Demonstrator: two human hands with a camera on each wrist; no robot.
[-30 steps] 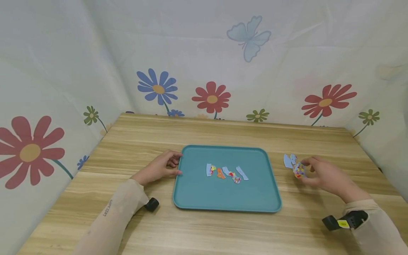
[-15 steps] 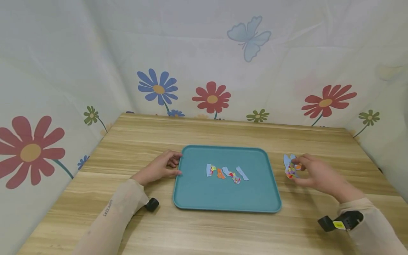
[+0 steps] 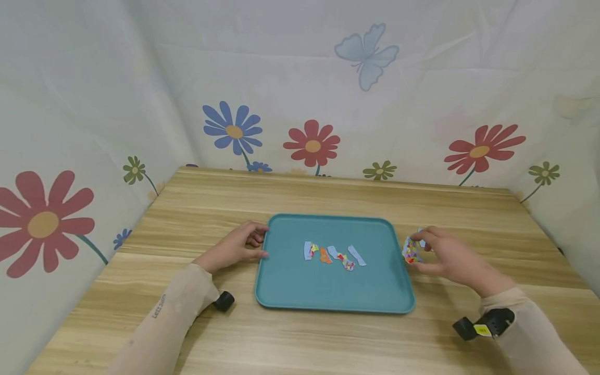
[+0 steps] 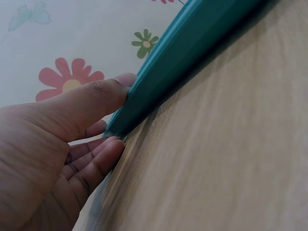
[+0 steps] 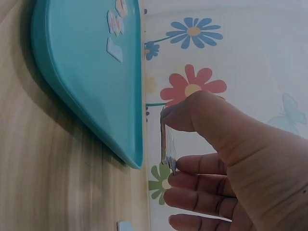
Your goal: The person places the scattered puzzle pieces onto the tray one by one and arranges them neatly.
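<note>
My right hand (image 3: 452, 258) pinches a multicoloured puzzle piece (image 3: 411, 251) between thumb and fingers, just off the right rim of the teal tray (image 3: 328, 294). Seen edge-on in the right wrist view, the held piece (image 5: 167, 142) is thin and flat. Inside the tray lie several pieces in a loose row: a blue-and-yellow piece (image 3: 308, 250), an orange piece (image 3: 325, 255), a patterned piece (image 3: 347, 263) and a pale blue strip (image 3: 357, 255). The thumb and fingertips of my left hand (image 3: 236, 247) touch the tray's left edge, its fingers loosely bent.
Another pale blue piece (image 3: 421, 237) lies on the wooden table (image 3: 300, 344) right of the tray, partly hidden behind my right hand. A white flowered cloth (image 3: 281, 67) hangs behind the table and along its sides.
My right hand has moved left with the multicoloured piece, from over the loose pieces on the table to the tray's right rim. My left hand and the tray have stayed put.
</note>
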